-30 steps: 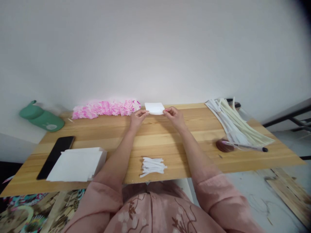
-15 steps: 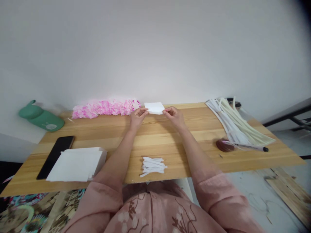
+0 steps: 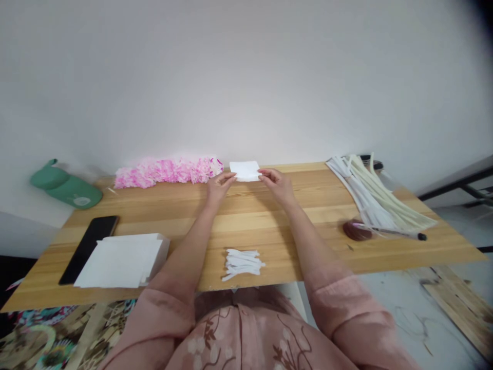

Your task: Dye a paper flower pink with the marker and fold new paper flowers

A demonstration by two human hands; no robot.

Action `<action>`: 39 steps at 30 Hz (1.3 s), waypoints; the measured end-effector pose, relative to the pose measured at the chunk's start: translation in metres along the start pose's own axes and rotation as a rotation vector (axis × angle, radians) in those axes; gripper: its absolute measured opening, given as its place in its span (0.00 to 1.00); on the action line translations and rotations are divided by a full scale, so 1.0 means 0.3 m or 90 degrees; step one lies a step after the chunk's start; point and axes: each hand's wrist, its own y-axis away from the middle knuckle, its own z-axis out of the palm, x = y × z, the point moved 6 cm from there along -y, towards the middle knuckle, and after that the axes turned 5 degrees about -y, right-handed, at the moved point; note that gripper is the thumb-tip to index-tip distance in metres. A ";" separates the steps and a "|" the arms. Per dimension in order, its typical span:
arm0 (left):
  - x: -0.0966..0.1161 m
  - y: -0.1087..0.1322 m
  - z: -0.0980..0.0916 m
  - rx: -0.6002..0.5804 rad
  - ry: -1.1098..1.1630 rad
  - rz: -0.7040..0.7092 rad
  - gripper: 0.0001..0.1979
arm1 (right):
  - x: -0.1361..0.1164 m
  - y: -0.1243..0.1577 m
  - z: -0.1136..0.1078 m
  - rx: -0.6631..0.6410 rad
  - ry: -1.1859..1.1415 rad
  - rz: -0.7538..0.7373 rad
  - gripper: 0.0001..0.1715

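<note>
A small white sheet of paper (image 3: 245,169) is held up near the table's back edge. My left hand (image 3: 220,186) pinches its left near corner between thumb and fingers. At the right near corner, my right hand (image 3: 278,185) grips it the same way. The near edge of the paper looks slightly curved. Below my forearms, close to the table's front edge, lies a small pile of white strips (image 3: 243,263). Pink and white ruffled material (image 3: 169,172) rests along the wall, just left of my left hand.
On the left are a green bottle (image 3: 67,186), a black phone (image 3: 87,246) and a white stack of paper (image 3: 119,261). On the right lie bundled white and cream strips (image 3: 379,192), a dark red round object (image 3: 356,230) and a pen (image 3: 418,236). The wall (image 3: 246,77) borders the table's back.
The paper has tilted a little more upright, with its face turned more toward me. Both hands keep their pinch at almost the same place.
</note>
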 end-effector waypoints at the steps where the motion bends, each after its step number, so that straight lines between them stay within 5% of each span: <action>1: -0.001 0.000 0.000 0.001 -0.001 0.002 0.09 | 0.000 0.000 -0.002 0.004 0.006 0.001 0.16; 16: -0.007 -0.009 0.010 -0.032 0.014 0.042 0.18 | 0.003 0.001 -0.004 0.029 0.003 0.008 0.13; 31: -0.008 -0.012 0.010 -0.016 -0.021 0.059 0.15 | 0.007 -0.001 -0.008 0.038 0.050 0.031 0.13; 39: -0.013 -0.011 0.026 -0.059 0.069 0.053 0.22 | 0.009 0.002 -0.007 0.048 0.037 0.032 0.12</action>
